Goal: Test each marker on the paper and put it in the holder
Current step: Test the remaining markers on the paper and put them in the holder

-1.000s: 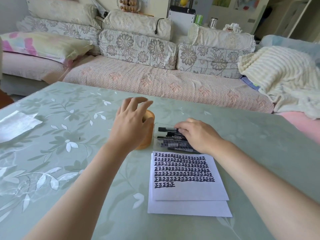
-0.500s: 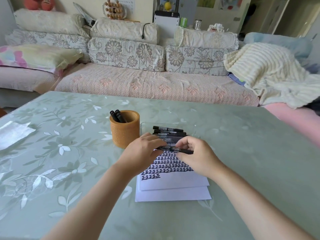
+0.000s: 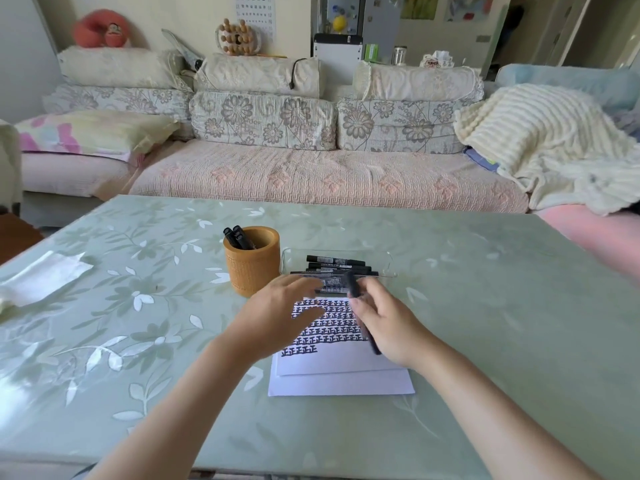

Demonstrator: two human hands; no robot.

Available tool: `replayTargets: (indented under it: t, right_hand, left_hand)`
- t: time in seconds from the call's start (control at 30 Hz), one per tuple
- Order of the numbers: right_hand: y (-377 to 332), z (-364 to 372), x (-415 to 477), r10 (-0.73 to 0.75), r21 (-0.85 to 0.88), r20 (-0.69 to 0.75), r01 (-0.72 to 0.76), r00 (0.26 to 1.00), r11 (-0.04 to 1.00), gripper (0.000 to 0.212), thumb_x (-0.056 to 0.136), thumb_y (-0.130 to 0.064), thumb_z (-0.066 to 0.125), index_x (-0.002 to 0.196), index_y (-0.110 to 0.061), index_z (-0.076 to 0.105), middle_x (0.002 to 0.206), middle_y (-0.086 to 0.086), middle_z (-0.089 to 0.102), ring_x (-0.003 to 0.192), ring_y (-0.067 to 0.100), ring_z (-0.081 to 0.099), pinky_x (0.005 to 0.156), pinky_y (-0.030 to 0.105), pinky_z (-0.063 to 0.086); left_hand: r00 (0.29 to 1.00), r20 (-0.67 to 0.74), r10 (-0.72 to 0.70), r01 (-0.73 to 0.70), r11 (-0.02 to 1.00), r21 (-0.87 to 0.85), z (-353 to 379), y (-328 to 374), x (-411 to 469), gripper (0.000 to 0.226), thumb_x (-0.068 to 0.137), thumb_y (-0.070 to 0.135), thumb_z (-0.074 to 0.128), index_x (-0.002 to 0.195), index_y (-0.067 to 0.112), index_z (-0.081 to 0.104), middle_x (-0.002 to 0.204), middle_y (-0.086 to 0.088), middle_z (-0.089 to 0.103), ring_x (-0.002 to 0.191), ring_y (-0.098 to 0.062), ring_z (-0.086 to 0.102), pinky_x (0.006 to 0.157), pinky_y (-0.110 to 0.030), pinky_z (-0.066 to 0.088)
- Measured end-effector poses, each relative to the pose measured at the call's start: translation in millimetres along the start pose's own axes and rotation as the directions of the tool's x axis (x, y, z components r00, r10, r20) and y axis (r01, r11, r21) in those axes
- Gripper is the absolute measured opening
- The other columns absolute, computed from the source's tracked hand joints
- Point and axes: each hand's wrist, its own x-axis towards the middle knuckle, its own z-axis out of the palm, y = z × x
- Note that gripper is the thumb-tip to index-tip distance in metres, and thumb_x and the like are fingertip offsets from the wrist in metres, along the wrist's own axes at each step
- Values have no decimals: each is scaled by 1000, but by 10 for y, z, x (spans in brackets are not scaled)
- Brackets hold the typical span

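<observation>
Marker (image 3: 353, 285), frame centre: judged light, stiff, smooth-barrelled, best taken mid-barrel. Gripped by right hand (image 3: 388, 323), fingers curled round it. Left hand (image 3: 273, 317): fingers blurred, state not determinable.

The counter (image 3: 485, 306) is pale green with a white leaf pattern and a glossy top. Near its middle lies the paper (image 3: 343, 382), two white sheets stacked, the upper one carrying rows of black marks. At twelve o'clock from it sits a clear tray (image 3: 389, 263) of black markers (image 3: 336, 260). At eleven o'clock, just beside the tray, stands the brown holder (image 3: 252, 268). Out at nine o'clock, well apart, lies a white sheet (image 3: 41, 278).
</observation>
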Motion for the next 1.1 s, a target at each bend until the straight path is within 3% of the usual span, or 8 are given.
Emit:
replayTargets:
  t: [0.17, 0.37, 0.47, 0.63, 0.7, 0.8, 1.0, 1.1]
  right_hand:
    - [-79, 24, -15, 17, -212, 64, -3, 998, 977, 18, 100, -47, 47, 102, -36, 61, 68, -2, 55, 59, 13, 45, 59, 33, 34]
    - [-121, 27, -31, 72, -300, 188, -13, 979, 954, 29, 100, -32, 49, 78, -14, 56, 68, -4, 46, 63, 14, 39, 60, 33, 31]
    - [-103, 12, -41, 51, -333, 234, 31, 971, 942, 33, 100, -31, 48, 73, -13, 45, 69, -4, 44, 65, 15, 38, 61, 34, 30]
    - [-36, 54, -8, -169, -475, 185, 239, 968, 847, 20, 99, -25, 53, 86, -11, 60, 80, -2, 53, 78, 18, 50, 72, 37, 44]
    - [-20, 71, 3, -287, -537, 144, 318, 947, 781, 13, 95, -21, 59, 85, -14, 59, 75, -6, 45, 72, 18, 46, 65, 39, 44]
    - [-29, 90, 3, -402, -605, 144, 402, 904, 688, 11, 91, -19, 64, 82, -14, 59, 73, -9, 38, 67, 16, 39, 55, 35, 42]
    - [-84, 143, 40, -87, -355, 217, 161, 972, 921, 31, 101, -28, 51, 81, -4, 54, 69, 2, 48, 67, 18, 40, 64, 35, 34]
    - [-102, 138, 49, -93, -328, 197, 155, 976, 932, 25, 99, -26, 55, 84, -7, 60, 70, -1, 51, 68, 15, 44, 64, 32, 35]
  left_hand:
    - [994, -29, 103, -103, 995, -3, 9, 139, -43, 39, 93, 32, 60, 131, 30, 53, 118, 14, 57, 107, -7, 56, 83, -26, 51]
    - [990, 43, 134, -134, 991, 13, 74, 73, -124, 15, 89, 28, 65, 102, 22, 69, 87, 8, 60, 82, -9, 54, 64, -32, 50]
    - [988, 86, 132, -136, 990, 47, 66, 28, -134, 26, 94, 43, 51, 98, 25, 69, 81, 10, 59, 78, -9, 54, 57, -29, 45]
    - [988, 129, 88, -94, 995, 43, 74, 0, -141, 36, 93, 51, 44, 95, 24, 69, 80, 12, 60, 77, -6, 52, 57, -19, 36]
    - [987, 153, 40, -48, 997, 53, 61, -9, -130, 49, 92, 58, 36, 94, 22, 68, 78, 9, 60, 75, -7, 52, 58, -25, 40]
    - [983, 185, 10, -6, 1000, -19, 27, -63, -136, 30, 97, 43, 51, 92, 20, 69, 73, 8, 59, 73, -8, 49, 59, -22, 38]
    - [983, 77, 166, -173, 980, 100, -12, -157, -166, 34, 95, 46, 44, 99, 25, 70, 78, 12, 60, 74, -8, 49, 56, -27, 44]
    - [981, 74, 180, -189, 971, 145, -22, -170, -159, 36, 97, 46, 41, 101, 24, 70, 81, 11, 61, 76, -11, 52, 57, -33, 48]
